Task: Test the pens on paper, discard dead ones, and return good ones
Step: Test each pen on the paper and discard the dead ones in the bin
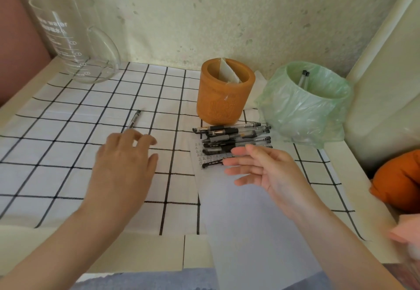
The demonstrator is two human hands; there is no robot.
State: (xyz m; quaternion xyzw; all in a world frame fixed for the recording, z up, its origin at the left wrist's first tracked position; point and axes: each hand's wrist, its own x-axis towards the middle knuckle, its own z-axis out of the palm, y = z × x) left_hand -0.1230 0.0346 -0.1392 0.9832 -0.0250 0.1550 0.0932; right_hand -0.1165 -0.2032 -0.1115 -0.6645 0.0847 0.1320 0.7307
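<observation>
While left hand, right hand hover spread, empty: jug reads "water"; paper shows 正 marks.

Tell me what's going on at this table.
A person is sorting pens. The left hand reaches the near end of a clear-barrelled pen on the black-and-white checked cloth; a grip isn't clear. The right hand hovers open over the white paper sheet, beside a pile of black pens. Two pens stand in the green-bagged bin; the orange-brown cylindrical holder shows none.
</observation>
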